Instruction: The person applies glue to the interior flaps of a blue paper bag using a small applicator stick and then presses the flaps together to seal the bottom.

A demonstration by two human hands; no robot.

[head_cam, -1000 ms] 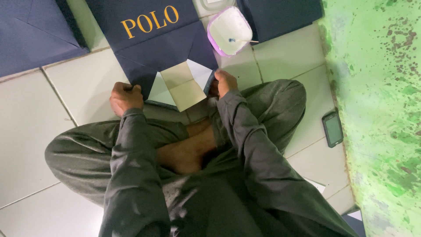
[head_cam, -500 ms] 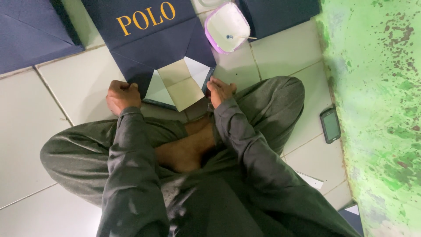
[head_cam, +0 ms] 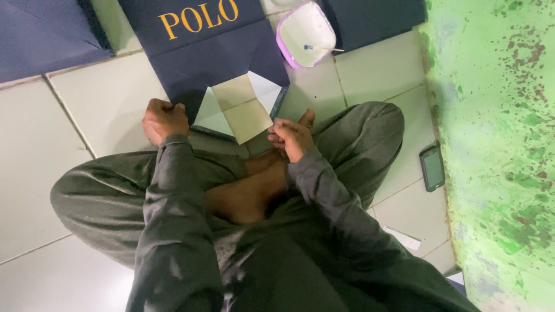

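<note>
- Navy paper bag point(head_cam: 214, 63) lies flat on the tiled floor point(head_cam: 87, 98), far of the crossed legs; its near end is folded open, showing pale flaps.
- Left hand point(head_cam: 163, 120): fingers curled together, pressing the bag's near-left corner.
- Right hand point(head_cam: 291, 136): fingers bunched loosely, just right of the flaps; contact unclear.
- White tub with purple rim point(head_cam: 306, 33) far right; phone point(head_cam: 432, 167) on floor, right.

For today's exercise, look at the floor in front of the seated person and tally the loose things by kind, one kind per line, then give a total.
Navy paper bags or sheets: 3, one under the left hand at, one at, one at
Purple-rimmed bowl: 1
Phone: 1
White paper slip: 1
Total: 6
</note>
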